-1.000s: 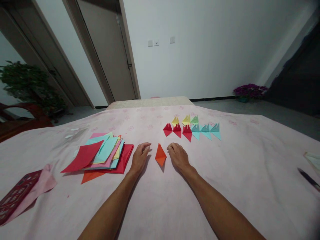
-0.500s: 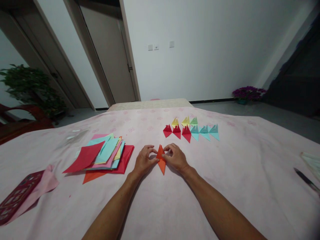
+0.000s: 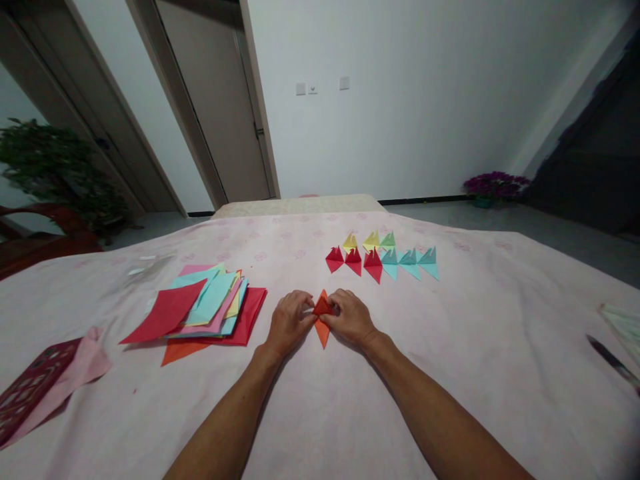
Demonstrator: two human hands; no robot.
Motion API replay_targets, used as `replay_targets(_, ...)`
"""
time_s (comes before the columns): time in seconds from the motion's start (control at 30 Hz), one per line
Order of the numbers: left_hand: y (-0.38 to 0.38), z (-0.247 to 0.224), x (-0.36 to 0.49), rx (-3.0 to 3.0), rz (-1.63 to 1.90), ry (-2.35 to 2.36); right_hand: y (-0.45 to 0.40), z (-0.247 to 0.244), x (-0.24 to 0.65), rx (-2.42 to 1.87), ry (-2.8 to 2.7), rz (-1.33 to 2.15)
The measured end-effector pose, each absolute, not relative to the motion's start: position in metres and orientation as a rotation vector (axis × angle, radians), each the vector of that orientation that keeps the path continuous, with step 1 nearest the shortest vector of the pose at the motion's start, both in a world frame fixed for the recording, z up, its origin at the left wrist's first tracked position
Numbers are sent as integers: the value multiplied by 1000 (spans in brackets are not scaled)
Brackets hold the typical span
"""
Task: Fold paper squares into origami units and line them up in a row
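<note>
Between my hands is a small piece of folded orange paper [image 3: 323,331], its narrow lower point facing me and a flap bent over near the top. My left hand [image 3: 291,321] pinches its left edge with thumb and fingertips. On the other side my right hand [image 3: 351,318] grips the flap area, thumb pressed on the paper. Fingers partly cover the middle folds. Beyond them stand folded paper birds in rows: red ones [image 3: 373,265], light blue ones [image 3: 410,263], yellow ones [image 3: 371,241] and a green one [image 3: 387,241].
A loose pile of coloured paper sheets [image 3: 175,308] lies to the left on the pink tablecloth [image 3: 320,420]. Nearer the left edge is a dark red patterned item [image 3: 37,383] with pink cloth or paper. A dark pen-like object [image 3: 613,360] lies far right.
The top flap of the orange paper has been folded over, and my right fingers have shifted slightly left onto it. My left hand keeps its pinch. The view has shifted slightly.
</note>
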State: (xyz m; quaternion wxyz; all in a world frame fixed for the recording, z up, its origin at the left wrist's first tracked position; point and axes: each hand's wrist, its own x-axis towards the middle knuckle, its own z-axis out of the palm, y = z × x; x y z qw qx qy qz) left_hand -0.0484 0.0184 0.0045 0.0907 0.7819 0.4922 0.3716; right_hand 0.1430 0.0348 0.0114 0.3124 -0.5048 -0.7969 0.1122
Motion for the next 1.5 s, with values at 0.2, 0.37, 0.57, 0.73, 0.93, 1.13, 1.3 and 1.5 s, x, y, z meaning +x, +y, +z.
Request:
replay_targets(0.2, 26, -2, -52, 2451, 839, 1386, 32, 14, 144, -1411, -2181, 205)
replay_targets(0.37, 28, -3, -49, 2483, 624, 1422, 35, 11, 153, -1337, -2190, 220)
replay_targets(0.57, 26, -3, -46, 2503, 668, 1538, 38, 10, 159, -1293, -2180, 247)
replay_targets(0.73, 23, 0, -49, 2494, 823, 1518, 37, 14, 159, -1273, -2170, 246)
replay_targets(0.93, 20, 6, -43, 2355, 1092, 1502, 42, 10, 154, -1211, -1996, 363)
replay_targets(1.13, 21, 11, -36, 2232, 1160, 1475, 43, 4, 140, -1190, -1799, 526)
replay_targets(1.3, 24, 9, -37, 2121, 1187, 1429, 44, 7, 136, -1192, -1755, 584)
replay_targets(1.5, 26, 5, -36, 2024, 1199, 1410, 45, 5, 133, -1206, -1739, 696)
